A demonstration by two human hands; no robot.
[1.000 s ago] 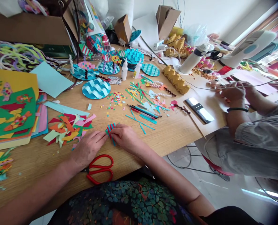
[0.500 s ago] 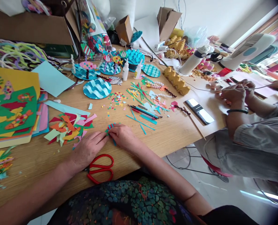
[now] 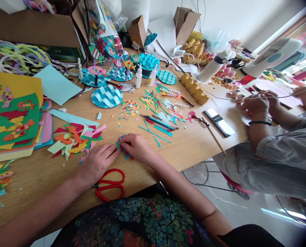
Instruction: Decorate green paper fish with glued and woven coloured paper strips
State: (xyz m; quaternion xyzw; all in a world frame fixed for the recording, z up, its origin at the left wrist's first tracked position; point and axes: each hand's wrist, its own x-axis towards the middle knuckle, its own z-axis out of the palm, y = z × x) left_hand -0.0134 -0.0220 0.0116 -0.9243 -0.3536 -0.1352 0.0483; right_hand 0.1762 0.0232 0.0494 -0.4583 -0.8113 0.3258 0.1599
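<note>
A small green paper piece [image 3: 122,138] with red and blue strips lies on the table between my hands. My left hand [image 3: 98,161] rests palm down with its fingers together, their tips holding the piece's left end against the tabletop; its thumb is hidden. Thumb and index finger of my right hand [image 3: 135,147] pinch the striped part from the right. Blue and red strip ends [image 3: 127,155] stick out below that hand. Close under my left hand lie red-handled scissors [image 3: 110,185], blades mostly covered by it.
Colourful paper scraps [image 3: 77,139] lie to the left, beside stacked coloured paper [image 3: 19,137]. Pencils [image 3: 159,121], thin strips and confetti dots [image 3: 129,109] lie ahead. Farther back stand two glue bottles [image 3: 138,77] and wavy blue discs [image 3: 106,96]. On the right, a co-worker's hands [image 3: 262,101] work near a phone [image 3: 219,122].
My right hand has shifted slightly, and more of the blue and red strip ends now shows below it. My left hand keeps its place. Another hand has appeared at the far right.
</note>
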